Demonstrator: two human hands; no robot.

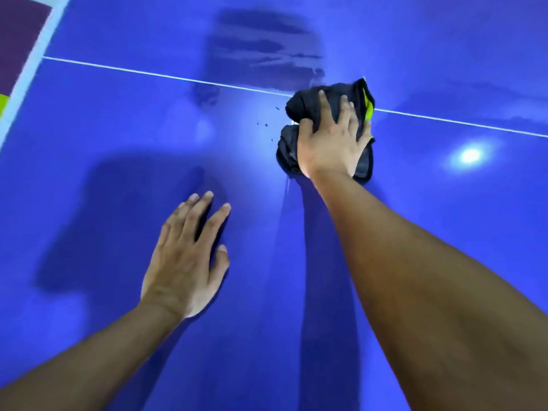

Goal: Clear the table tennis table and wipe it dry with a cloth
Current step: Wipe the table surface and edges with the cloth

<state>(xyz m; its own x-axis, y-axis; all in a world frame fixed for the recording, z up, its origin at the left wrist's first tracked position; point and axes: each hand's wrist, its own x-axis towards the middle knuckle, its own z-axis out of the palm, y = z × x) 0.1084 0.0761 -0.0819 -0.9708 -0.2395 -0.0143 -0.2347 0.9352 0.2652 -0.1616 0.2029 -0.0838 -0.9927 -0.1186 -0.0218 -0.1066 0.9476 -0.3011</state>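
Observation:
The blue table tennis table (118,143) fills the view, glossy and crossed by a thin white centre line (148,74). My right hand (332,140) presses down on a bunched black cloth (299,109) with a yellow-green edge, lying right on that line. Flat on the surface nearer to me, my left hand (186,259) rests with fingers spread and nothing in it. Wet smears (267,51) show beyond the line, and a few small dark droplets (267,125) sit just left of the cloth.
The table's white edge band (32,66) runs along the far left, with purple floor (17,40) beyond it. A bright lamp reflection (470,155) shines on the surface to the right of the cloth.

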